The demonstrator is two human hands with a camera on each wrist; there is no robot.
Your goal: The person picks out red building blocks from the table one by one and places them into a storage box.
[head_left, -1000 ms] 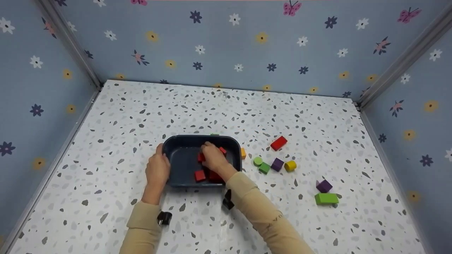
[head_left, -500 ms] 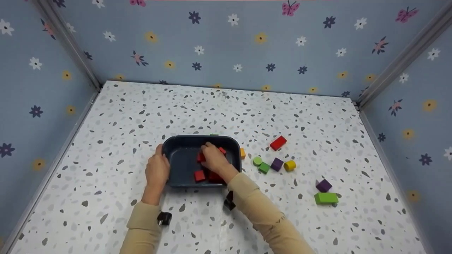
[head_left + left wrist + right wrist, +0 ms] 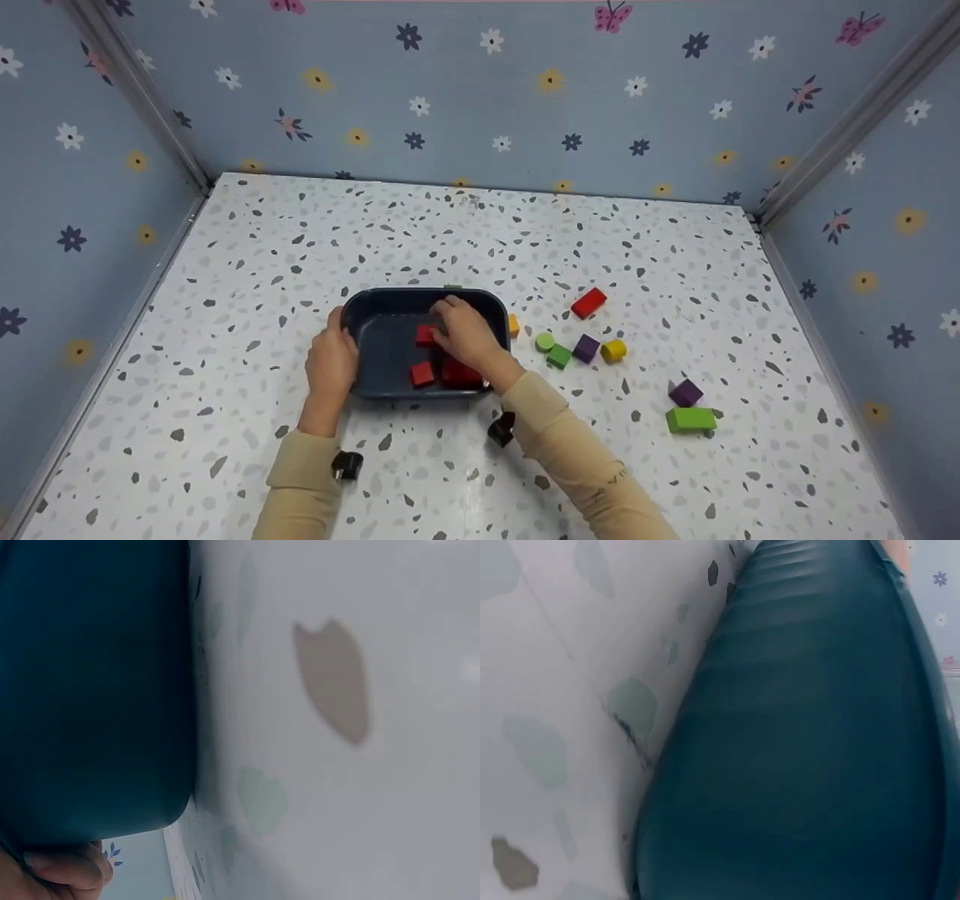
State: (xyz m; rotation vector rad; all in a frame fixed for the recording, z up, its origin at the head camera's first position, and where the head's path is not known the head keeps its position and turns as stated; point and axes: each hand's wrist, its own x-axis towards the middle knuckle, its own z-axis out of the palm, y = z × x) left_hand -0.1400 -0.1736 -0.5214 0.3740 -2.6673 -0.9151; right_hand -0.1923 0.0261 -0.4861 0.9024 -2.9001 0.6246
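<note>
A dark blue rectangular tub (image 3: 386, 394) stands on the speckled table. My left hand (image 3: 331, 361) grips its left end; in the left wrist view, curled fingers (image 3: 71, 870) lie against the tub's end under the rim. My right hand (image 3: 469, 334) is inside the tub over its right half, fingers loosely bent and nothing visibly held. A red block (image 3: 426, 335) lies beside its thumb. Nearer the front wall are a red cube (image 3: 421, 373) and a larger red piece (image 3: 460, 373), partly covered by the right hand. In the right wrist view the tub's outer wall (image 3: 795, 727) hides that hand.
Right of the tub lie an orange block (image 3: 514, 325), a light green round (image 3: 544, 342), a green cube (image 3: 559, 356), a purple cube (image 3: 586, 348), a yellow cylinder (image 3: 613, 350) and a red block (image 3: 589, 303). Farther right are another purple block (image 3: 685, 393) and a lime block (image 3: 691, 420).
My right hand has drawn back slightly to the right, uncovering more of the red block by its thumb. My left hand keeps its grip on the tub.
</note>
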